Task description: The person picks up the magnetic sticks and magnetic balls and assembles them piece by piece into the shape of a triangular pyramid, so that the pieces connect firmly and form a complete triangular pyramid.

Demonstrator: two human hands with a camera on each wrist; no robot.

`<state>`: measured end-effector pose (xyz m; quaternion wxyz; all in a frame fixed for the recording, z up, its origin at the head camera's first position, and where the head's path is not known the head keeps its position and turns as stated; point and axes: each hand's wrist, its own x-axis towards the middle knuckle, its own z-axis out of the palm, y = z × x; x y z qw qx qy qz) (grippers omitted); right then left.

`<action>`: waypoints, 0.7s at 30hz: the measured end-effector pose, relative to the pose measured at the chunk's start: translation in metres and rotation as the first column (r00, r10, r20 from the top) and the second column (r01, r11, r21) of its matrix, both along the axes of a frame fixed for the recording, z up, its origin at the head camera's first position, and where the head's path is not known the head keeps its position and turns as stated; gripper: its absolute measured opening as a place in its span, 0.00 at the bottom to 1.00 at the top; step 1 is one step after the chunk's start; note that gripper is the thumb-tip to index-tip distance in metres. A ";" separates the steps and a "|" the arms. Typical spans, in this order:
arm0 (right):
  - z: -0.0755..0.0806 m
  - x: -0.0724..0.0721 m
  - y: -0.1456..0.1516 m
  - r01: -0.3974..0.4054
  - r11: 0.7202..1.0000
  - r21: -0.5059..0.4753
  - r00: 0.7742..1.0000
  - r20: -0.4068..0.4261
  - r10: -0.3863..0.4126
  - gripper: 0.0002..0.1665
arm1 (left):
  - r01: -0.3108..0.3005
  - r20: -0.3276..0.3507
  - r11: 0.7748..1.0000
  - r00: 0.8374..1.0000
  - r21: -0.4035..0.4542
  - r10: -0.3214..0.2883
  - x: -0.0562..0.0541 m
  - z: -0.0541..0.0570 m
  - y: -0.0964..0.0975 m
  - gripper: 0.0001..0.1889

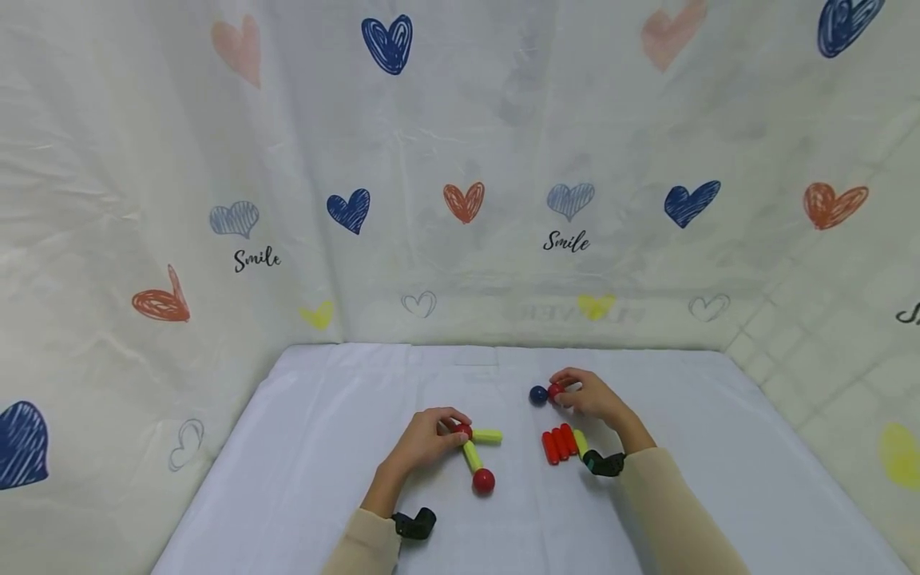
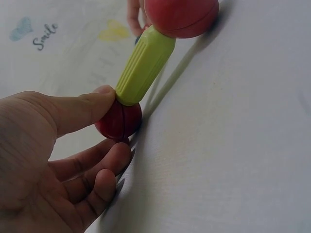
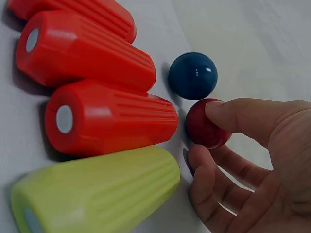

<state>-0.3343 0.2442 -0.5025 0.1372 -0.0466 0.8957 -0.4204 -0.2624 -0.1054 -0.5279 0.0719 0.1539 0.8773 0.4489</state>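
Note:
My left hand pinches a red ball between thumb and fingers. Two yellow-green rods meet at that ball: one rod points right, the other runs toward me to a larger-looking red ball. Farther back on the right, my right hand holds a separate red ball, thumb on top and fingertips at its side. Touching or almost touching it is a dark blue ball. Below that hand lie three red rods side by side, with a yellow-green rod alongside.
A white cloth covers the table. Behind it hangs a pale curtain printed with hearts and words. A black wrist camera sits on the left wrist, another camera on the right, close to the loose rods.

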 end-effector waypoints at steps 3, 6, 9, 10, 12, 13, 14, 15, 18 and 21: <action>-0.001 -0.001 0.000 0.009 1.000 0.004 1.000 0.003 -0.009 0.19 | 0.000 0.008 1.000 1.000 0.007 0.000 0.000 -0.001 0.000 0.10; -0.001 0.000 0.000 0.028 1.000 0.011 1.000 -0.008 -0.028 0.19 | -0.001 0.009 1.000 1.000 0.010 0.001 -0.001 -0.001 0.000 0.10; -0.001 0.004 0.002 0.056 0.998 0.000 0.998 -0.015 -0.056 0.20 | -0.001 0.007 1.000 1.000 0.006 0.001 -0.001 -0.002 0.001 0.10; 0.000 0.005 0.003 0.059 0.998 -0.006 0.998 -0.017 -0.059 0.21 | -0.002 0.006 1.000 1.000 0.004 0.002 -0.001 -0.002 0.001 0.10; 0.002 0.009 0.004 0.069 0.997 -0.029 0.997 -0.017 -0.069 0.22 | -0.005 0.003 1.000 1.000 -0.001 0.005 -0.001 -0.003 0.001 0.10; 0.003 0.011 0.004 0.069 0.997 -0.041 0.997 -0.018 -0.070 0.22 | -0.006 0.002 1.000 1.000 -0.003 0.006 -0.001 -0.003 0.001 0.10; 0.005 0.013 0.005 0.064 0.997 -0.050 0.998 -0.023 -0.065 0.23 | -0.007 0.001 1.000 1.000 -0.004 0.007 -0.001 -0.003 0.001 0.10; 0.006 0.015 0.005 0.063 0.996 -0.062 0.998 -0.026 -0.064 0.23 | -0.009 0.002 1.000 1.000 -0.006 0.009 -0.001 -0.003 0.001 0.10; 0.010 0.020 0.007 0.048 0.994 -0.095 0.998 -0.036 -0.052 0.24 | -0.011 0.005 1.000 1.000 -0.003 0.011 -0.001 -0.002 0.001 0.10; 0.013 0.026 0.007 0.033 0.993 -0.113 0.998 -0.047 -0.039 0.24 | -0.007 0.005 1.000 1.000 0.002 0.007 -0.002 -0.002 0.000 0.10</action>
